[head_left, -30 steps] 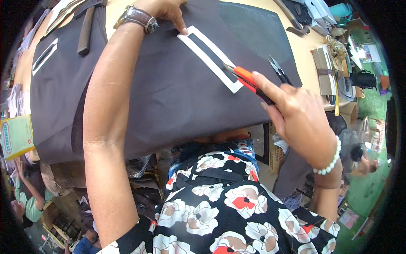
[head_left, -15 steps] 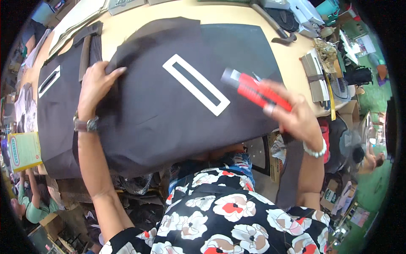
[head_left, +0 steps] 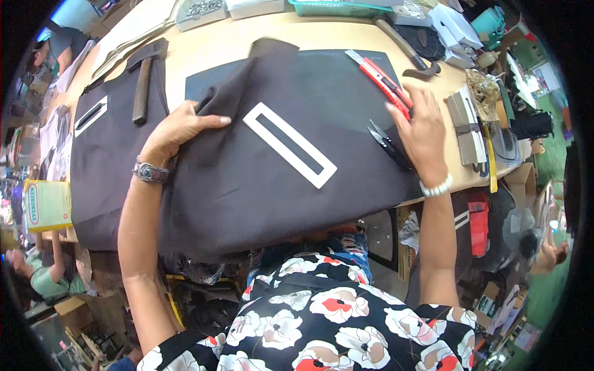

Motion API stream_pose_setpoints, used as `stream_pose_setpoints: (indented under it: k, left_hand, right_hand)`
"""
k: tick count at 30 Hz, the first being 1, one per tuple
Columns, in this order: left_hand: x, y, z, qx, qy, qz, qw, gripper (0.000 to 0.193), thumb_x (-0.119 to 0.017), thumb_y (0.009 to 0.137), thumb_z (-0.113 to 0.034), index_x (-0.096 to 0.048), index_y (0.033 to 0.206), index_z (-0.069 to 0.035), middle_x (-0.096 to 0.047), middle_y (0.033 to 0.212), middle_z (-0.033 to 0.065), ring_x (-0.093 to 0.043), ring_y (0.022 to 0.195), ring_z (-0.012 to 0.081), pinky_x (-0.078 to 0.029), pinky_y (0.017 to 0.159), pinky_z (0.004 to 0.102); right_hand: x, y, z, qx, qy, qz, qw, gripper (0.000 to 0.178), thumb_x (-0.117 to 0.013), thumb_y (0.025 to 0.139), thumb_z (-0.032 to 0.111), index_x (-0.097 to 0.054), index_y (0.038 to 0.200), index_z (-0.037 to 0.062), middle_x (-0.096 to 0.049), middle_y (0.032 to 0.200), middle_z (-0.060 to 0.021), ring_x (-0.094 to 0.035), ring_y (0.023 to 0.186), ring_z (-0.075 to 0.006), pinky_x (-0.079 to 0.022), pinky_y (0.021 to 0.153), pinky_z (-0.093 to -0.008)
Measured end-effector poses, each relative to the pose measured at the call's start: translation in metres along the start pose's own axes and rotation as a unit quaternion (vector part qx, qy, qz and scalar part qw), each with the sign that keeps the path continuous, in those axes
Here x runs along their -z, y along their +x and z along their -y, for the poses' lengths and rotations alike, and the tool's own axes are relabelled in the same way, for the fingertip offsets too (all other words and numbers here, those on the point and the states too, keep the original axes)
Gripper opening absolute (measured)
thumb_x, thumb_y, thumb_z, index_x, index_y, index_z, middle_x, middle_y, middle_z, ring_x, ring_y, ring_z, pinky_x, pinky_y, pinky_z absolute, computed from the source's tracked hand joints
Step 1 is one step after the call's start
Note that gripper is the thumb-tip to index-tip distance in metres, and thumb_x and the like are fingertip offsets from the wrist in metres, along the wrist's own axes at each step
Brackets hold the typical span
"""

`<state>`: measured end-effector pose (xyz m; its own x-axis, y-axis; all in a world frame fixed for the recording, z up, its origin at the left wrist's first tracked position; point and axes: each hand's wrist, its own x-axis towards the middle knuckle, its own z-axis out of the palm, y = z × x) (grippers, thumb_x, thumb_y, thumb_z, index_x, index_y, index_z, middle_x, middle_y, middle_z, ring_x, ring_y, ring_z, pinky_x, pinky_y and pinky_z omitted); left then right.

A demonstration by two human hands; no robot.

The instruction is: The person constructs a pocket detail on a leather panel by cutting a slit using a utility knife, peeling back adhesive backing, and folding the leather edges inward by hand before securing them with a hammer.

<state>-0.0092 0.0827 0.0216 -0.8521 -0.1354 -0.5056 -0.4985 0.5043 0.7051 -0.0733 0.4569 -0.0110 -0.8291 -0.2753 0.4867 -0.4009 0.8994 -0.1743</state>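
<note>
Two bare hands work at a table (head_left: 455,139) spread with dark cloth, seen from above. The left hand (head_left: 175,131) pinches a raised fold of the dark cloth (head_left: 247,191); its thumb points right and presses against the fold, with no visible gap between thumb and cloth, while the other fingers curl partly out of sight behind it. Just to the right of that thumb, a white rectangular frame (head_left: 283,150) with a long narrow slot lies slantwise on the cloth, touched by neither hand.

The right hand (head_left: 426,133) is at the near end of a red utility knife (head_left: 378,81). Its thumb and forefinger come close together there, narrowly spaced; whether they grip the knife or only touch it cannot be told. The knife points away from the fingers, up and to the left, over a dark smooth board (head_left: 328,68). Just below the right thumb lie black snips (head_left: 392,148), blades toward the white frame. Beyond the right fingertips rests a hammer (head_left: 403,43) with a wooden handle
</note>
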Motion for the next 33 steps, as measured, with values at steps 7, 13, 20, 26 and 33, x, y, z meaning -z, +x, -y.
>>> stream_pose_setpoints:
  k: [7, 13, 20, 26, 33]
  left_hand:
    - [-0.030, 0.002, 0.013, -0.015, -0.292, -0.077, 0.953, 0.048, -0.065, 0.086, -0.033, -0.057, 0.105, 0.011, -0.066, 0.093, 0.0180, -0.066, 0.077, 0.0175, -0.055, 0.067, 0.0270]
    - [-0.060, -0.016, 0.006, -0.037, -0.319, -0.017, 0.947, 0.060, -0.077, 0.073, -0.033, -0.057, 0.098, 0.018, -0.065, 0.089, 0.0217, -0.067, 0.075, 0.0214, -0.056, 0.064, 0.0267]
    - [-0.095, -0.038, 0.001, -0.047, -0.405, -0.089, 0.909, 0.061, -0.079, 0.071, -0.011, -0.040, 0.107, 0.018, -0.061, 0.095, 0.0246, -0.067, 0.079, 0.0266, -0.058, 0.066, 0.0316]
    - [-0.115, -0.042, 0.005, -0.080, -0.527, -0.081, 0.842, 0.045, -0.074, 0.076, -0.006, -0.047, 0.104, 0.016, -0.063, 0.095, 0.0214, -0.067, 0.079, 0.0239, -0.057, 0.068, 0.0307]
    - [-0.136, -0.052, 0.001, -0.148, -0.582, -0.051, 0.798, 0.035, -0.074, 0.078, -0.007, -0.051, 0.092, 0.015, -0.064, 0.089, 0.0201, -0.066, 0.073, 0.0200, -0.056, 0.063, 0.0276]
  right_hand:
    - [0.027, -0.057, 0.003, -0.214, 0.271, 0.220, 0.912, 0.028, -0.065, 0.079, 0.006, -0.060, 0.105, -0.0022, -0.060, 0.082, -0.0095, -0.057, 0.071, -0.0178, -0.047, 0.069, -0.0298]
    - [0.037, -0.050, 0.025, -0.167, 0.350, 0.116, 0.914, 0.017, -0.058, 0.087, 0.002, -0.059, 0.102, -0.0046, -0.060, 0.084, -0.0051, -0.055, 0.073, -0.0092, -0.045, 0.067, -0.0231]
    - [0.023, -0.050, 0.118, -0.183, 0.673, 0.233, 0.677, 0.025, -0.049, 0.095, 0.008, -0.052, 0.117, -0.0025, -0.053, 0.083, -0.0009, -0.048, 0.068, -0.0039, -0.041, 0.061, -0.0175]
    - [0.014, -0.065, 0.113, -0.234, 0.628, 0.303, 0.678, 0.031, -0.049, 0.097, 0.021, -0.051, 0.120, 0.0007, -0.048, 0.075, 0.0035, -0.038, 0.060, -0.0009, -0.033, 0.052, -0.0160]
    - [0.028, -0.065, 0.099, -0.280, 0.595, 0.313, 0.685, 0.025, -0.056, 0.093, 0.024, -0.045, 0.104, 0.0042, -0.052, 0.064, 0.0000, -0.042, 0.055, -0.0034, -0.031, 0.048, -0.0177]
